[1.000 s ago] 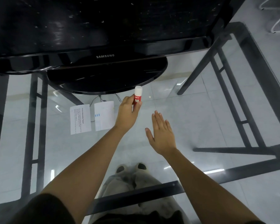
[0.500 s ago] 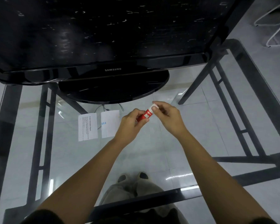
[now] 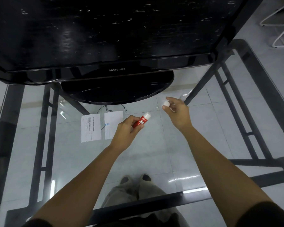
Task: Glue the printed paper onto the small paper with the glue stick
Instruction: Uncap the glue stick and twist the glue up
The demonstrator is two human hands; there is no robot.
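Observation:
My left hand [image 3: 127, 129] grips a red glue stick [image 3: 140, 122], tilted with its uncapped white end pointing up and to the right. My right hand [image 3: 175, 110] is off to the right and pinches the white cap [image 3: 165, 103] between its fingertips. Two sheets lie flat on the glass table just left of my left hand. The printed paper [image 3: 90, 127] carries lines of text. The small paper [image 3: 113, 124] beside it is nearly blank with a small blue mark.
A black Samsung monitor [image 3: 105, 30] looms over the far half of the glass table [image 3: 154, 145], its oval base [image 3: 117, 89] just behind the papers. The black table frame [image 3: 246, 112] runs along the right side. White chair legs [image 3: 279, 27] stand at the far right.
My right hand took hold of the cap, pulled it off the glue stick and moved away up and to the right. The left hand tilted the stick.

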